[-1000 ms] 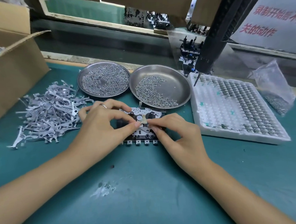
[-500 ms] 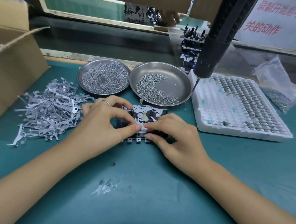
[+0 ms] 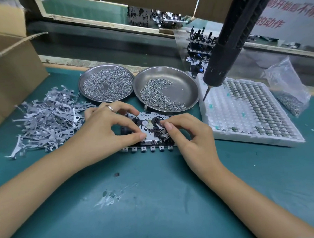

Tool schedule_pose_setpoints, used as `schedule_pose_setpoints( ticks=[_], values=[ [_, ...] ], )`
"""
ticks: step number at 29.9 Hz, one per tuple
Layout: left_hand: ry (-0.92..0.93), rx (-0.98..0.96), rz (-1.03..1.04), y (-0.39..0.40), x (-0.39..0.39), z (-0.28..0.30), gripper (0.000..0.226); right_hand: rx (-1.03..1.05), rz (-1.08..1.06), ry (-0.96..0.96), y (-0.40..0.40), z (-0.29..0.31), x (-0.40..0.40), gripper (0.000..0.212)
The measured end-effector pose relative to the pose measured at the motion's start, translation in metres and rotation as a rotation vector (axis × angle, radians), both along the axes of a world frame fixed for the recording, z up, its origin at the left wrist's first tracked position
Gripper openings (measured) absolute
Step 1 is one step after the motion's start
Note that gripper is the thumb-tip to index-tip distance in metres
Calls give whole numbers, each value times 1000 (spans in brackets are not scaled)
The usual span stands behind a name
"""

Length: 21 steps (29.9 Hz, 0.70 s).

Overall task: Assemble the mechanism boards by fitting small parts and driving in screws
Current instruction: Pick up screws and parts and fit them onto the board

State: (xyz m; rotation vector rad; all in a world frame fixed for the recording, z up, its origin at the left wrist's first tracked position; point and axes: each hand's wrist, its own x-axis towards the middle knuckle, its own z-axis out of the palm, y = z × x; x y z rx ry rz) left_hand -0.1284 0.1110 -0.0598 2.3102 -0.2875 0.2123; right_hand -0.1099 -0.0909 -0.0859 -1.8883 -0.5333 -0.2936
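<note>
A mechanism board (image 3: 149,129) with black parts and a row of metal tabs lies on the green mat in the middle. My left hand (image 3: 106,129), with a ring on it, holds the board's left side, thumb and fingers curled round it. My right hand (image 3: 190,133) pinches a small grey metal lever (image 3: 161,128) on the board's right part. A pile of grey metal levers (image 3: 46,121) lies at the left. Two steel dishes hold screws: the left dish (image 3: 82,84) nearly full, the right dish (image 3: 187,85) half covered.
A black electric screwdriver (image 3: 223,56) hangs over the white foam tray (image 3: 223,116) of small parts at the right. A plastic bag of parts (image 3: 289,94) sits at the far right, a cardboard box (image 3: 12,70) at the left. Finished boards (image 3: 198,46) are stacked behind.
My right hand has shifted right across the board and now pinches the small lever there. My left hand stays on the board's left side. The view moved closer.
</note>
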Motion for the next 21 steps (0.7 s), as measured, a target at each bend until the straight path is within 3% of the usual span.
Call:
schedule_pose_setpoints(
  ticks=[8,12,14,16,18,21],
  values=[
    [-70,8,-27,1,3,-4,27,53,-25,14,1,2,-1,10],
    [-272,-76,135,10,17,-6,11,76,-37,-7,1,1,-2,10],
    [-310,67,295,20,33,-3,15,75,-34,-10,2,1,-2,10],
    [-226,256,371,30,54,-1,24,75,-25,-7,2,1,-3,10],
    [-109,398,392,34,73,0,31,78,-14,-11,2,1,-2,10],
    [-26,460,368,28,92,-1,35,79,1,-19,2,0,-3,10]
  ],
)
